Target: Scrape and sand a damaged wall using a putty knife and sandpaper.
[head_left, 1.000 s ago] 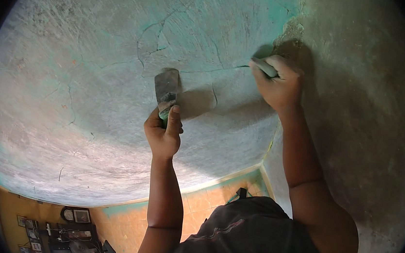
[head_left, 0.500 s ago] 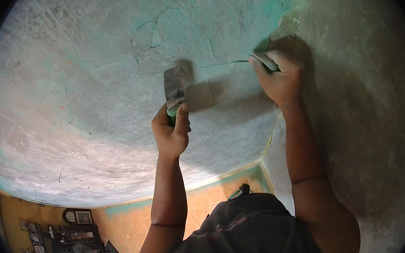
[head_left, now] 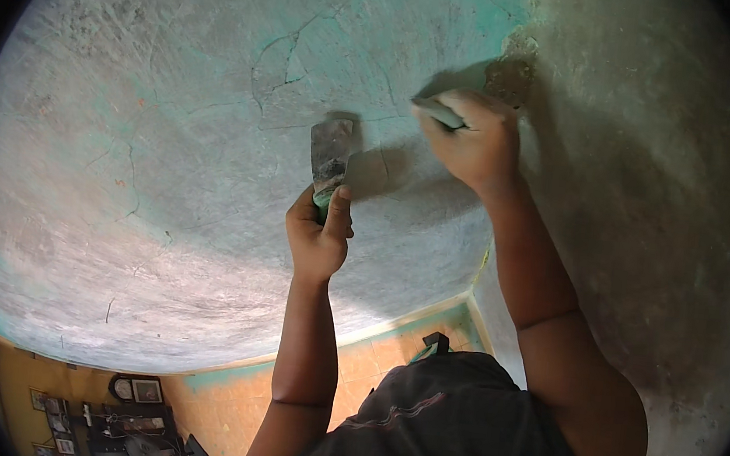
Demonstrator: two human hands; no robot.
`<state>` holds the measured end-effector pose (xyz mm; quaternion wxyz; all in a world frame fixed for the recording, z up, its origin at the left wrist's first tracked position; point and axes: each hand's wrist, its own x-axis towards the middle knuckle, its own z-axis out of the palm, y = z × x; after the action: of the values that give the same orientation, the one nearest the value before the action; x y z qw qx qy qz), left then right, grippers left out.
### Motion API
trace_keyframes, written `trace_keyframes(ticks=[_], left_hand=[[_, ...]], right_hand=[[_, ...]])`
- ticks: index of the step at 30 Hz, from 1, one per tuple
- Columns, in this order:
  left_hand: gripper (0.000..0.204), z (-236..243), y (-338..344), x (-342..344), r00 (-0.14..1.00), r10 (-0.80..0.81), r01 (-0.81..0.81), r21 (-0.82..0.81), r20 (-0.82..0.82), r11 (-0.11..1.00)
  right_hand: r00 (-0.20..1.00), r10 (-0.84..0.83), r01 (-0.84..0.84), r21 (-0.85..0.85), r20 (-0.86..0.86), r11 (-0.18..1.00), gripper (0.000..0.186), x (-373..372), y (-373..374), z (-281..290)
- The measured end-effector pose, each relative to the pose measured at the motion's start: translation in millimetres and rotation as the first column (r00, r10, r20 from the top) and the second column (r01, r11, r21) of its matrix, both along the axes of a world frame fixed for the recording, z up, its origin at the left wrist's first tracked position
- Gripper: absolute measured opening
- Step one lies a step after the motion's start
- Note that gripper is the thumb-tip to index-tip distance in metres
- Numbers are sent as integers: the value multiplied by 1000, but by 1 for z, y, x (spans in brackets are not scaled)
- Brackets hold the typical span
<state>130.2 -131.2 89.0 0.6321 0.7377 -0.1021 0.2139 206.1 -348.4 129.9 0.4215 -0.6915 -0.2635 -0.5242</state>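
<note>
My left hand is closed around the green handle of a putty knife. Its broad metal blade points up, with a dark lump of filler low on it near the handle. My right hand is raised close to the wall, pinching a thin, flat, greyish piece whose exact kind is too blurred to tell. The fingers sit at the right end of a thin crack line. That wall is grey with worn turquoise paint, and other cracks branch at upper middle.
A darker grey wall meets it on the right, with a rough broken patch along the corner. Below lies an orange tiled floor. A black shelf with a fan and picture frames stand at the lower left.
My right hand has moved left along the crack, away from the corner, with the flat piece still in it. My left hand and the putty knife have shifted slightly right.
</note>
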Motion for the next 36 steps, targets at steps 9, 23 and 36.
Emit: trace_keyframes(ticks=[9,23,36], left_hand=[[25,-7,6,-10,998,6,-8,-35,-63,999],[24,-7,23,-23,998,35,-41,-118,-52,992],[21,-7,30,-30,994,42,-51,-81,-104,995]], right_hand=[[999,3,-2,25,-52,1000,16,1,3,-10],[980,144,-101,281,-137,954,27,-10,12,-14],[968,-16,63,180,-249,982,30,-12,47,14]])
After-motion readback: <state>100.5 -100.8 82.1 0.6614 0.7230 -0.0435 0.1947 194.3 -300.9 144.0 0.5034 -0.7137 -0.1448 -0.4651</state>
